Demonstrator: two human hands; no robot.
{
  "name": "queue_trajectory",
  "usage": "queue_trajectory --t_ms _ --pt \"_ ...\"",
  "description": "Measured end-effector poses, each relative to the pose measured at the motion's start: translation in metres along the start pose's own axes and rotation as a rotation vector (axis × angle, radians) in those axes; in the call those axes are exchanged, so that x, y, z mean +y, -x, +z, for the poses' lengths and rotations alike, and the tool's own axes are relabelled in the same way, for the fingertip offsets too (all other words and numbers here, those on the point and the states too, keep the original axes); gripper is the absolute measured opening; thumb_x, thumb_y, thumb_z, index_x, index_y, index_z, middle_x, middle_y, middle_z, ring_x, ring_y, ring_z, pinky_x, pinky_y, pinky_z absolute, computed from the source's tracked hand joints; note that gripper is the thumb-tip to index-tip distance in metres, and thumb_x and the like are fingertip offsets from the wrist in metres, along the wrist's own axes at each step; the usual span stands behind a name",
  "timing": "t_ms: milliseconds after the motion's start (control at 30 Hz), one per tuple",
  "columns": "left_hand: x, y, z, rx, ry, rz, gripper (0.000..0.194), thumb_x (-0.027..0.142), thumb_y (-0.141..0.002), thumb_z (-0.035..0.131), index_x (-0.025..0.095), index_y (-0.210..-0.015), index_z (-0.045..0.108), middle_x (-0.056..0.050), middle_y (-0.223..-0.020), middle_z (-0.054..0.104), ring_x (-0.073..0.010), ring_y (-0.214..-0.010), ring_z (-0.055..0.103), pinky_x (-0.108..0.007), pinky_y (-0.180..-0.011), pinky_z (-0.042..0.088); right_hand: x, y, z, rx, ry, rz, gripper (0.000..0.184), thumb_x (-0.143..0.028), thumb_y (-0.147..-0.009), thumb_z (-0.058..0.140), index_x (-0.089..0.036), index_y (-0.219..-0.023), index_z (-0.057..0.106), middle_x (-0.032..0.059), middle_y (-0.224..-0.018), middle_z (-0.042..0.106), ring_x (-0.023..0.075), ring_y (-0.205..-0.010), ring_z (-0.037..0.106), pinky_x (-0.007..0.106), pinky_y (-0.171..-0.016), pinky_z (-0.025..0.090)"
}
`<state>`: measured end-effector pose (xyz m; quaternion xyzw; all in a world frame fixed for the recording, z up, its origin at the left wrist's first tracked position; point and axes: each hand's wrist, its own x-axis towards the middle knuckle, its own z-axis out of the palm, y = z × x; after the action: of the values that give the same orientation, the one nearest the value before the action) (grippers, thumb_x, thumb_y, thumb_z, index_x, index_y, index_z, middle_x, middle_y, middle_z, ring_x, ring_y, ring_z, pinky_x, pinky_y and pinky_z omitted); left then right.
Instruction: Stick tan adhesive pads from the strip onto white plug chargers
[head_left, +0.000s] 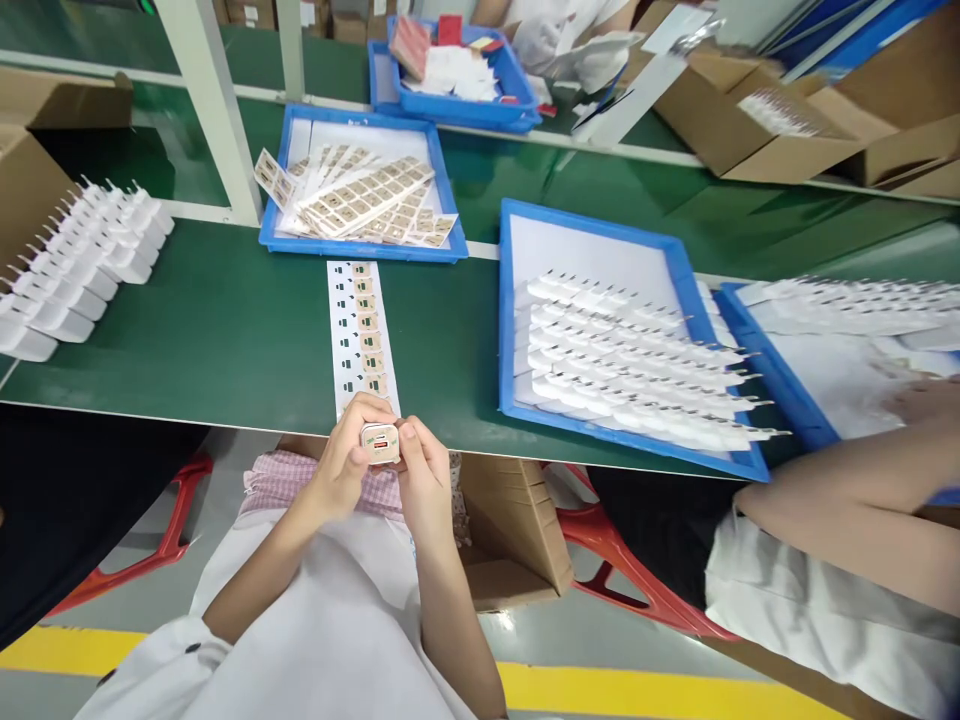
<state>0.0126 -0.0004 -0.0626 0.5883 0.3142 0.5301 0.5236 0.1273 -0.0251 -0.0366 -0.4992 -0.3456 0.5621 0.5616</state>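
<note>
A small white charger (380, 443) is held just off the table's front edge, its port end turned up. That face shows a beige sticker with green marks and a red-lined USB slot. My left hand (339, 465) is wrapped round its left side. On the other side, my right hand (424, 482) is closed, thumb and fingers pressed at the charger's right edge. Just beyond my hands lies a white sticker sheet (364, 325). Its right column has beige stickers; dark cut-out shapes show on the left.
A blue tray (360, 248) of sticker sheets sits behind. Chargers stand in rows at left (90, 265) and in a blue tray (508, 330) at right. A co-worker's arm (855, 465) reaches over another tray. An open cardboard box (517, 530) is below the table edge.
</note>
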Motion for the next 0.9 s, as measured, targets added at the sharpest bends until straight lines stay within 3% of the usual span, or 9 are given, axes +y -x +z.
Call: queue_trajectory --t_ms 100,300,533,600,700,767,800,867,900 --pt "0.006 0.0 0.005 0.063 0.095 -0.05 0.058 0.077 -0.094 0.045 0.022 -0.104 0.06 -0.005 -0.103 0.058 -0.0106 -0.06 0.053 -0.024 -0.046 0.042 0.005 0.005 0.0 -0.003 -0.128 0.037 0.059 -0.074 -0.085 0.066 -0.023 -0.064 0.044 -0.0043 -0.061 0.044 0.0119 -0.056 0.04 0.026 -0.051 0.038" --pt "0.02 0.0 0.015 0.236 0.152 -0.126 0.046 0.065 -0.093 0.056 0.02 -0.084 0.059 -0.003 -0.084 0.061 -0.0149 -0.073 0.06 -0.026 -0.065 0.051 0.032 0.022 0.011 -0.083 -0.316 0.213 0.065 -0.086 -0.076 0.064 -0.023 -0.069 0.055 -0.0046 -0.05 0.047 0.0112 -0.044 0.042 0.024 -0.042 0.036" --pt "0.036 -0.009 0.019 0.074 0.109 -0.224 0.045 0.059 -0.093 0.06 0.017 -0.082 0.073 -0.003 -0.075 0.072 -0.0112 -0.047 0.051 -0.023 -0.04 0.038 0.04 0.02 0.023 -0.078 -0.473 0.189 0.079 -0.094 -0.069 0.063 -0.018 -0.092 0.064 -0.0049 -0.049 0.051 0.0111 -0.04 0.044 0.022 -0.037 0.036" --pt "0.035 -0.017 0.02 0.034 0.092 -0.334 0.049 0.062 -0.093 0.057 0.018 -0.099 0.078 -0.006 -0.089 0.079 -0.0091 -0.041 0.048 -0.023 -0.034 0.034 0.038 0.014 0.022 -0.037 -0.513 0.131 0.075 -0.091 -0.071 0.065 -0.018 -0.091 0.063 -0.0049 -0.05 0.052 0.0098 -0.04 0.044 0.021 -0.037 0.036" --pt "0.028 -0.025 0.029 -0.018 0.111 -0.515 0.059 0.069 -0.092 0.055 0.028 -0.131 0.072 -0.009 -0.14 0.071 -0.0024 -0.034 0.039 -0.022 -0.027 0.029 0.033 0.003 0.015 0.064 -0.564 0.023 0.072 -0.087 -0.072 0.067 -0.02 -0.096 0.062 -0.0049 -0.057 0.054 0.008 -0.041 0.042 0.02 -0.037 0.036" --pt "0.019 -0.027 0.037 -0.058 0.158 -0.507 0.066 0.074 -0.09 0.056 0.032 -0.14 0.066 -0.01 -0.157 0.057 -0.0079 -0.045 0.057 -0.023 -0.029 0.037 0.025 -0.004 0.001 0.124 -0.553 -0.045 0.07 -0.082 -0.071 0.073 -0.021 -0.104 0.063 -0.0031 -0.065 0.059 0.0079 -0.044 0.044 0.02 -0.038 0.037" --pt "0.014 -0.028 0.041 -0.072 0.171 -0.474 0.07 0.076 -0.089 0.056 0.029 -0.14 0.067 -0.011 -0.157 0.056 -0.0161 -0.063 0.071 -0.025 -0.037 0.049 0.018 -0.007 -0.01 0.153 -0.525 -0.079 0.069 -0.079 -0.07 0.077 -0.021 -0.105 0.063 -0.002 -0.067 0.061 0.0084 -0.045 0.046 0.02 -0.038 0.038" --pt "0.006 -0.028 0.042 -0.093 0.147 -0.416 0.073 0.079 -0.087 0.057 0.023 -0.133 0.072 -0.014 -0.149 0.063 -0.0322 -0.109 0.075 -0.037 -0.076 0.068 -0.002 -0.012 -0.04 0.219 -0.442 -0.152 0.068 -0.075 -0.067 0.082 -0.021 -0.104 0.063 0.0 -0.07 0.062 0.0105 -0.048 0.05 0.021 -0.038 0.038" --pt "0.003 -0.029 0.038 -0.096 0.106 -0.405 0.072 0.079 -0.088 0.055 0.022 -0.128 0.075 -0.014 -0.144 0.068 -0.0357 -0.124 0.07 -0.044 -0.098 0.064 -0.015 -0.014 -0.059 0.26 -0.397 -0.192 0.068 -0.075 -0.064 0.083 -0.022 -0.101 0.062 0.0005 -0.07 0.063 0.012 -0.049 0.053 0.021 -0.037 0.037"
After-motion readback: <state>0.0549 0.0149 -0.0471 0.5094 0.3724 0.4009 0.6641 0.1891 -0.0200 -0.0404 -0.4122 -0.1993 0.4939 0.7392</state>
